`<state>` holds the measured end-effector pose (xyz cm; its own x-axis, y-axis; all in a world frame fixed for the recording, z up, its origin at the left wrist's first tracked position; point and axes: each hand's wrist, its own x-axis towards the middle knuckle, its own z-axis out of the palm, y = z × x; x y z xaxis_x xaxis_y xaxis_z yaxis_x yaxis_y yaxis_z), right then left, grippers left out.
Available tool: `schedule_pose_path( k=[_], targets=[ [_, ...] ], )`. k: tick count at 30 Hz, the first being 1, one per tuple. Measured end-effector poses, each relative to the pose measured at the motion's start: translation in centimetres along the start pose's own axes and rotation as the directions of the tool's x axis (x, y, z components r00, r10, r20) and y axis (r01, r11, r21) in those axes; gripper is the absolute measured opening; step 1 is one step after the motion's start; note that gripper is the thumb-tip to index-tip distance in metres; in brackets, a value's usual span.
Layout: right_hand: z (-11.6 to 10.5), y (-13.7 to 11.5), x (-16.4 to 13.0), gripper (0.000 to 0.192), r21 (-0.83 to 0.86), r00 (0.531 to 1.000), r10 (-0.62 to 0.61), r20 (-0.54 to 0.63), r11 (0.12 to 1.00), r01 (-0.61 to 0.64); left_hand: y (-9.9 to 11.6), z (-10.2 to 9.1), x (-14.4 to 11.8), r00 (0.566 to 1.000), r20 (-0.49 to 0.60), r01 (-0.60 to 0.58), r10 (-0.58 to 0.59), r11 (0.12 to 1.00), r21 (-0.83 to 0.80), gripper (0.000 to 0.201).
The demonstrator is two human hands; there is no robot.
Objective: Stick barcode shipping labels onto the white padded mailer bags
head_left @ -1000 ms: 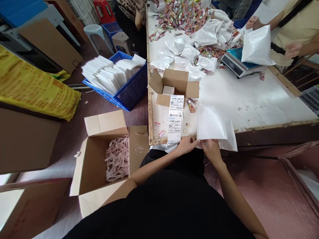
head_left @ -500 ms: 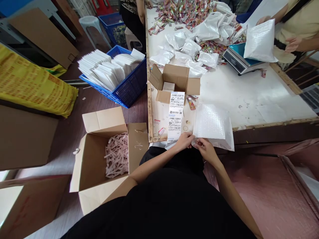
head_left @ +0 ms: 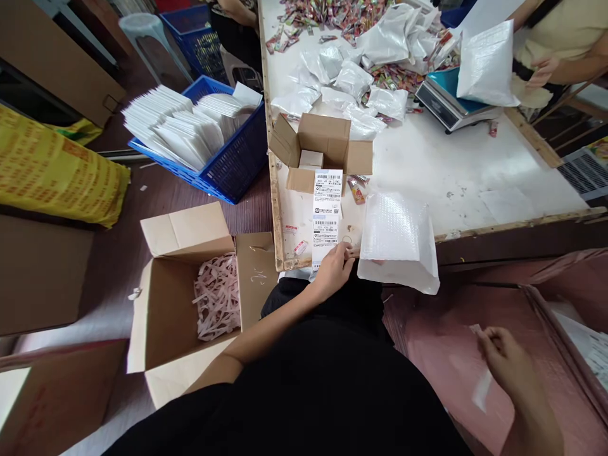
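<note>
head view: the right hand (head_left: 506, 364) has left the white bubble mailer (head_left: 398, 244) and swung to the lower right of the frame, fingers pinched on a thin white strip (head_left: 483, 387). the left hand (head_left: 335, 269) stays at the mailer's lower left corner on the desk (head_left: 451, 177) edge, fingers loosely curled, beside the label strip (head_left: 327, 212).

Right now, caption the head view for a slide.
Left hand pins white bubble mailer at table edge; right hand holds a white paper strip.

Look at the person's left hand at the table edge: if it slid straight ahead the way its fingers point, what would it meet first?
Probably the strip of shipping labels, lying just beyond the left hand; the fingertips may already touch its near end.
</note>
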<state>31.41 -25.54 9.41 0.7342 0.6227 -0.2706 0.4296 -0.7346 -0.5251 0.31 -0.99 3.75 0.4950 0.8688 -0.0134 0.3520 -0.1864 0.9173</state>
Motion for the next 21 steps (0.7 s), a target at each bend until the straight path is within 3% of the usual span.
schedule_pose_path(
  k=[2, 5, 7, 9, 11, 13, 14, 15, 17, 19, 20, 21],
  targets=[
    [2.1, -4.8, -1.2, 0.038, 0.168, 0.975, -0.216, 0.044, 0.964, 0.206, 1.3, 0.3, -0.7, 0.987, 0.038, -0.156, 0.158, 0.986, -0.06, 0.039],
    [7.2, -13.8, -3.6, 0.021, 0.449, 0.835, -0.55, 0.001, 0.747, 0.491, 3.0, 1.8, -1.5, 0.906, 0.258, -0.243, 0.334, 0.913, -0.327, 0.06],
    [10.1, -18.4, -4.9, 0.016, 0.543, 0.674, -0.739, 0.004, 0.567, 0.619, 3.3, 2.1, -1.9, 0.881, 0.331, -0.183, 0.337, 0.889, -0.419, 0.039],
    [11.3, -20.2, -5.0, 0.01, 0.508, 0.552, -0.833, -0.031, 0.462, 0.726, 2.9, 0.6, -2.2, 0.906, 0.333, -0.117, 0.262, 0.91, -0.398, 0.018],
    [10.7, -19.2, -3.3, 0.011, 0.364, 0.534, -0.837, -0.121, 0.463, 0.808, 1.4, -3.3, -3.0, 0.958, 0.249, -0.065, 0.143, 0.953, -0.296, 0.018],
    [9.0, -15.7, 0.0, 0.03, 0.162, 0.573, -0.784, -0.238, 0.549, 0.82, -1.3, -8.9, -4.7, 1.0, 0.003, 0.022, -0.022, 0.994, -0.107, 0.023],
    [8.0, -13.5, 2.1, 0.038, 0.057, 0.592, -0.751, -0.294, 0.604, 0.795, -3.1, -12.0, -5.8, 0.982, -0.139, 0.13, -0.126, 0.991, 0.017, 0.028],
    [7.2, -11.2, 4.3, 0.044, -0.049, 0.606, -0.733, -0.308, 0.649, 0.759, -5.1, -15.1, -7.1, 0.932, -0.29, 0.266, -0.22, 0.955, 0.13, 0.032],
    [6.3, -6.8, 8.2, 0.055, -0.211, 0.624, -0.742, -0.244, 0.669, 0.713, -9.6, -20.4, -10.0, 0.754, -0.584, 0.544, -0.302, 0.785, 0.298, 0.036],
    [6.5, -3.6, 11.0, 0.064, -0.311, 0.612, -0.779, -0.134, 0.62, 0.72, -13.8, -23.9, -12.6, 0.575, -0.732, 0.769, -0.366, 0.547, 0.331, 0.042],
    [6.9, -2.7, 11.9, 0.068, -0.339, 0.592, -0.802, -0.083, 0.581, 0.74, -15.5, -24.9, -13.6, 0.53, -0.755, 0.814, -0.385, 0.48, 0.327, 0.047],
    [7.3, -2.3, 12.4, 0.072, -0.357, 0.563, -0.825, -0.043, 0.539, 0.763, -16.7, -25.5, -14.2, 0.514, -0.768, 0.829, -0.382, 0.452, 0.33, 0.055]
  ],
)
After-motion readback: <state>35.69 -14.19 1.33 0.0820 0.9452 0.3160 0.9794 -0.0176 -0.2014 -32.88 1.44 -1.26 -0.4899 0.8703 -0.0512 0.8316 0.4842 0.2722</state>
